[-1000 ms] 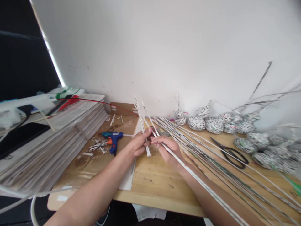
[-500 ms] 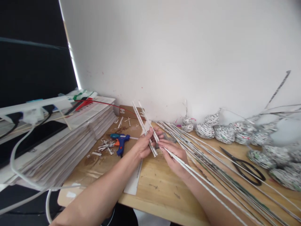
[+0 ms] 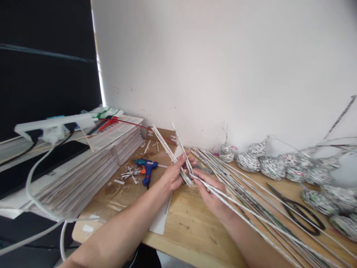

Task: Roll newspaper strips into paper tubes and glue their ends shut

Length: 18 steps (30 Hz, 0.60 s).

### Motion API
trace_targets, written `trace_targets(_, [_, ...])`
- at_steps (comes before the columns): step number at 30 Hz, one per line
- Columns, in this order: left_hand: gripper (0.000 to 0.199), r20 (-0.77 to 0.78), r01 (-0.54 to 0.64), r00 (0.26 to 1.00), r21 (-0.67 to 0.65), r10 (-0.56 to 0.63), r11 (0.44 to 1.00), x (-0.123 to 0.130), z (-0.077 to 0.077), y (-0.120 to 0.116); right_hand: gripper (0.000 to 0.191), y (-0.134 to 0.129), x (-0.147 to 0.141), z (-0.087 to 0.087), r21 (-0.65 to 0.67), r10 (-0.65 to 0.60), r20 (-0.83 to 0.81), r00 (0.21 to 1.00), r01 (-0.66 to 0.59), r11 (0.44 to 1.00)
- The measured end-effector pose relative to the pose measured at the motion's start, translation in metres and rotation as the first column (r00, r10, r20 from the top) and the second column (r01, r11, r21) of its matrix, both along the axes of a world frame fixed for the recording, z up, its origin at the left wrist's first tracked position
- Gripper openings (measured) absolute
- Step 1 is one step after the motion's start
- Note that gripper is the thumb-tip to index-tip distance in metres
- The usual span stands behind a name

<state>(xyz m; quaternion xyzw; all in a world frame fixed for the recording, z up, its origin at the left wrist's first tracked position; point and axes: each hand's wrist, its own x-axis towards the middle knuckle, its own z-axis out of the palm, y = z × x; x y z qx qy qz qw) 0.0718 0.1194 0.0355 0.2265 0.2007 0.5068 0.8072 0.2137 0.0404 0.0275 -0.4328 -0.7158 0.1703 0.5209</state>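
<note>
Thin rolled paper sticks (image 3: 164, 143) stand up out of my left hand (image 3: 178, 170), whose fingers are closed round them; their short lower ends poke out below the palm. My right hand (image 3: 209, 186) pinches long white paper strands (image 3: 245, 212) that trail over my right forearm to the lower right. Both hands meet above the wooden table (image 3: 189, 219), where the strands reach the sticks. Just right of my hands lies a bundle of long paper sticks (image 3: 240, 186), partly covered by my right arm.
A blue glue gun (image 3: 149, 170) lies left, near paper scraps (image 3: 131, 174). Newspapers (image 3: 92, 175) are stacked at far left, with a power strip (image 3: 55, 128) on top. Black scissors (image 3: 301, 214) lie right, before several woven paper gourd shapes (image 3: 272, 167) along the wall.
The view has shifted slightly, so most things appear further right. The sticks above my left hand have spread further apart. My hands stay close together.
</note>
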Motion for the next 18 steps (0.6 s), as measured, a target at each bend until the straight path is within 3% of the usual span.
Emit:
trace_targets(10, [0.021,-0.006,-0.011,1.000,-0.025,0.010,1.000,0.0035,0.0031,-0.0046,0.035,-0.0024,0.0010,0.0042,-0.124,-0.001,0.026,1.000,0.004,0.992])
trace_targets(18, [0.020,-0.089,-0.107,0.991,-0.077,0.101,0.991,0.0035,-0.0048,0.0020,0.024,0.0023,0.0006,-0.0009,0.027,-0.032,0.075,0.997,0.030,0.999])
